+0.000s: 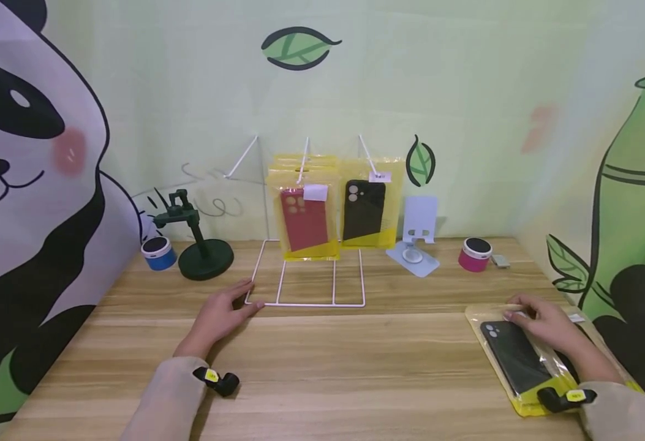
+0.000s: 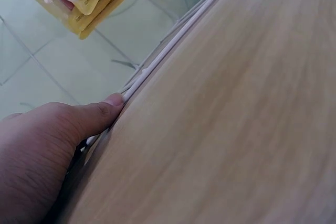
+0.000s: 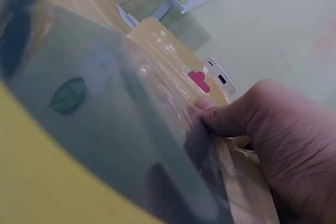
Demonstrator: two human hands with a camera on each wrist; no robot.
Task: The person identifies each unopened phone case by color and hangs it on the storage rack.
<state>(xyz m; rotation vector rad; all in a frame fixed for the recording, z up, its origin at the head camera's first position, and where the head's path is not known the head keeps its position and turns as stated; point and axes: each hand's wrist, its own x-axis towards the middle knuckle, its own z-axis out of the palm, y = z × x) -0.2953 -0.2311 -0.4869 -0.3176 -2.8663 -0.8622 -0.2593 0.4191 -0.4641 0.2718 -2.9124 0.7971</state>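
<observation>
A white wire rack (image 1: pixel 305 304) stands on the wooden table, bagged phone cases hanging from its hooks. My left hand (image 1: pixel 220 315) rests at the rack's front left corner. Its thumb (image 2: pixel 102 115) lies along the base wire (image 2: pixel 152 66); the other fingers are mostly hidden in the left wrist view. At the right of the table, my right hand (image 1: pixel 548 327) pinches the top of a clear-and-yellow bag with a black phone case (image 1: pixel 515 355). This bag leans toward me, and in the right wrist view its bag film (image 3: pixel 121 98) fills the near side.
A red phone case (image 1: pixel 304 220) hangs in front on the middle hook, a black one (image 1: pixel 363 211) on the right. The left hook (image 1: pixel 242 156) is bare. Behind stand a green stand (image 1: pixel 203 254), blue speaker (image 1: pixel 158 254), pale phone stand (image 1: pixel 416 254) and pink speaker (image 1: pixel 473 256).
</observation>
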